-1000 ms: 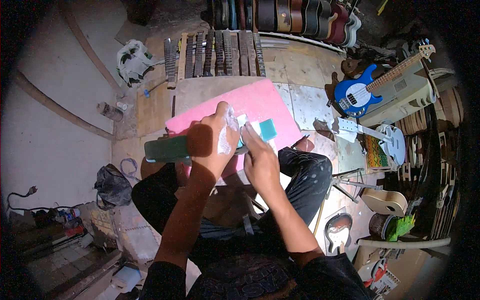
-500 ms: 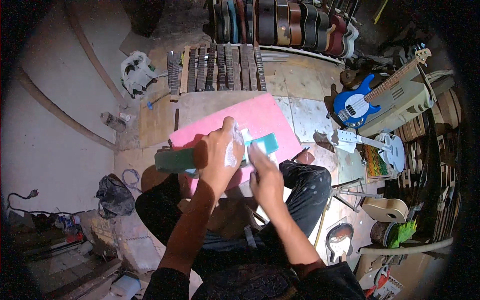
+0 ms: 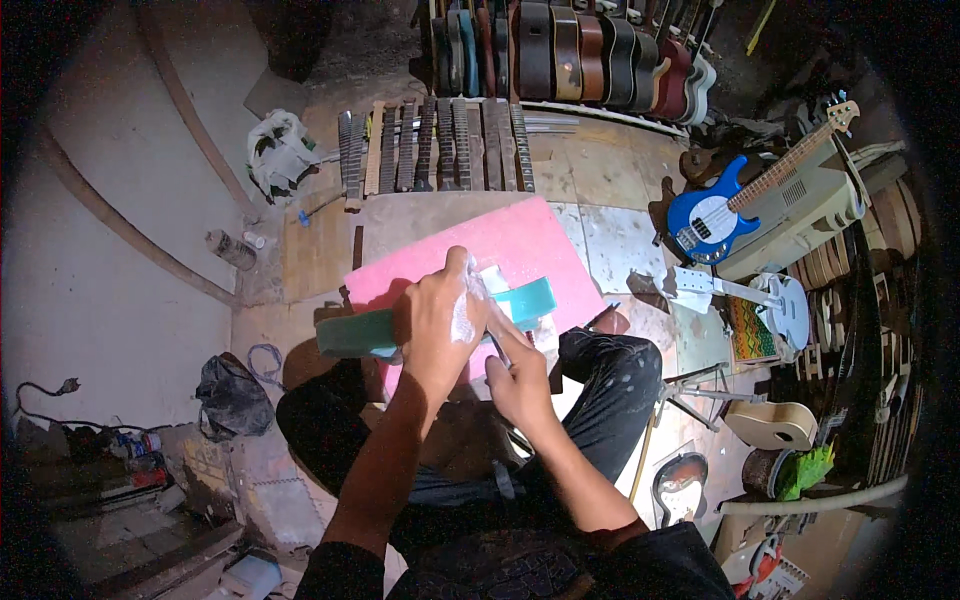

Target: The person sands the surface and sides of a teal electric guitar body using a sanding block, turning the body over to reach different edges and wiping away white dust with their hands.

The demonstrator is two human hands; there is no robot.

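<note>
My left hand (image 3: pixel 438 312), smeared with white on its back, is closed around a long green strip-shaped piece (image 3: pixel 355 334). One dark end sticks out to the left, and a lit teal end (image 3: pixel 530 299) shows at the right. My right hand (image 3: pixel 522 385) is beside it, with its index finger stretched up to the piece near the left fingers and its thumb held apart. Nothing shows in the right hand, though its other fingers are partly hidden. Beneath lies a pink flat sheet (image 3: pixel 440 250), tilted across my lap. Small white patches (image 3: pixel 494 281) border the teal end.
Several fretted guitar necks (image 3: pixel 425 145) lie in a row ahead. Behind them stand several guitar bodies (image 3: pixel 565 55). A blue bass guitar (image 3: pixel 712 212) rests at the right, near a white guitar (image 3: pixel 790 308). A black plastic bag (image 3: pixel 232 392) sits at the left.
My right hand has drawn slightly down and left, and its blur is gone. The white seen at its fingertips no longer shows there. The left hand keeps its hold.
</note>
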